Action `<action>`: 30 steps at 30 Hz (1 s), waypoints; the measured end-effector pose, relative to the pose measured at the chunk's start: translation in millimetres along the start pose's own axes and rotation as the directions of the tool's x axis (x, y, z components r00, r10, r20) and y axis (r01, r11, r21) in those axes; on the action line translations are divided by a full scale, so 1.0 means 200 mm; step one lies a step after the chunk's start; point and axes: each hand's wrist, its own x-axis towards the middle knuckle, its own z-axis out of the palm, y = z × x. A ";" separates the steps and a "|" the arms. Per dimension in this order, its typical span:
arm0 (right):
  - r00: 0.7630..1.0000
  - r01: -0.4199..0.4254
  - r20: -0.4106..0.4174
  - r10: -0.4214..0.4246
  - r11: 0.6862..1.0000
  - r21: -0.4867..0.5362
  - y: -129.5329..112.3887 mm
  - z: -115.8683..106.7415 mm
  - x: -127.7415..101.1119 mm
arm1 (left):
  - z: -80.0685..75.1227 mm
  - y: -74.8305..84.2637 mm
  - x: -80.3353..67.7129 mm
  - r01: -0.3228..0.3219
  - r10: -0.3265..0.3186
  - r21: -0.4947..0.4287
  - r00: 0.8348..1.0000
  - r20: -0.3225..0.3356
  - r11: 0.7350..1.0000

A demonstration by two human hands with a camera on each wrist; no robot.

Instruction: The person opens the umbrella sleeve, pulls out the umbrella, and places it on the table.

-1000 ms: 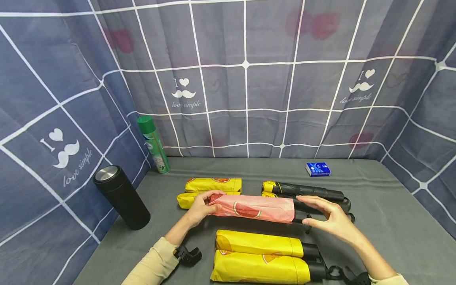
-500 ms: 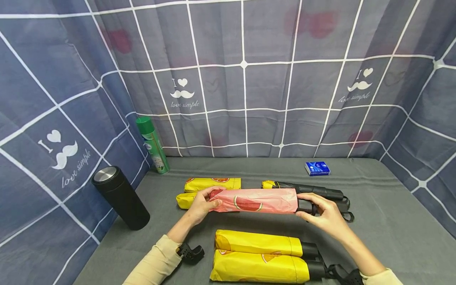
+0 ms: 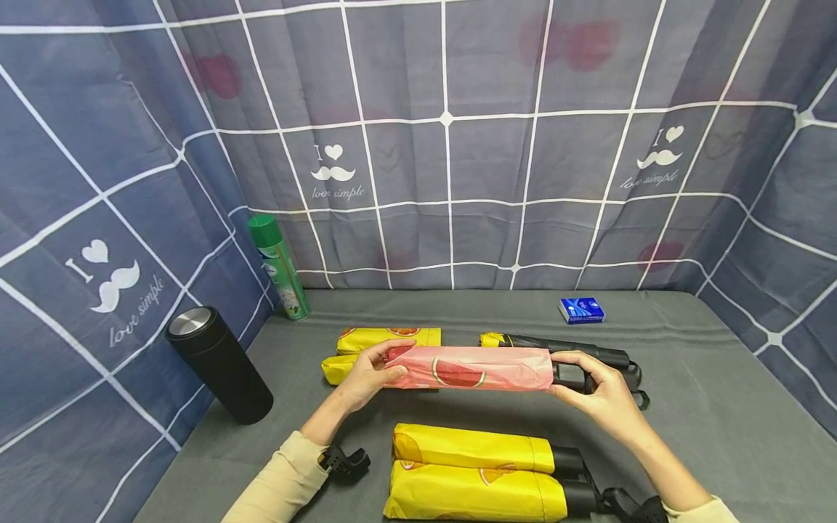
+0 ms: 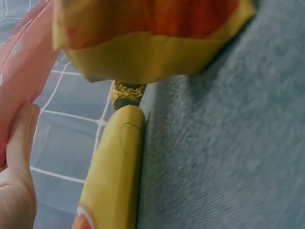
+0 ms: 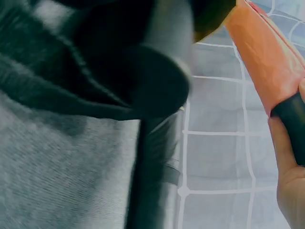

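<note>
A folded umbrella in a pink sleeve with a watermelon print (image 3: 458,367) is held level above the table between both hands. My left hand (image 3: 366,374) grips its left end, thumb in front and fingers behind. At the other end my right hand (image 3: 601,396) holds the black handle (image 3: 567,374), thumb below and fingers above. In the right wrist view the fingers reach the sleeve's edge beside the handle (image 5: 290,119). Below it lie two folded umbrellas in yellow sleeves, one behind (image 3: 471,447) and one in front (image 3: 477,490), black handles to the right.
Behind the pink umbrella are more yellow-sleeved umbrellas (image 3: 392,338), partly hidden, and black folded umbrellas (image 3: 569,350). A black flask (image 3: 222,367) and a green spray can (image 3: 281,269) stand left. A small blue packet (image 3: 582,310) lies back right. Checked cloth (image 3: 405,167) walls the table.
My right hand, earlier spread around the handle end, has closed on the handle. The pink umbrella's right end has risen level and moved slightly right. The left hand keeps its grip.
</note>
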 end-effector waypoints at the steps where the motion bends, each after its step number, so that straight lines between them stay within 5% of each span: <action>1: 1.000 -0.012 0.009 0.012 1.000 0.019 0.00 -0.01 0.00 | -0.01 0.01 0.00 -0.004 0.004 -0.001 1.000 0.006 1.000; 14: 0.985 -0.170 0.039 0.166 0.966 0.196 0.16 -0.08 -0.04 | -0.08 0.12 -0.06 -0.022 0.022 0.068 1.000 -0.004 0.997; 23: 0.981 -0.193 0.035 0.190 0.956 0.223 0.17 -0.17 -0.07 | -0.13 0.15 -0.12 -0.026 0.039 0.194 0.997 -0.065 0.981; 30: 0.981 -0.195 0.047 0.190 0.931 0.308 0.21 -0.25 -0.10 | -0.20 0.16 -0.20 -0.017 0.032 0.176 0.996 -0.086 0.984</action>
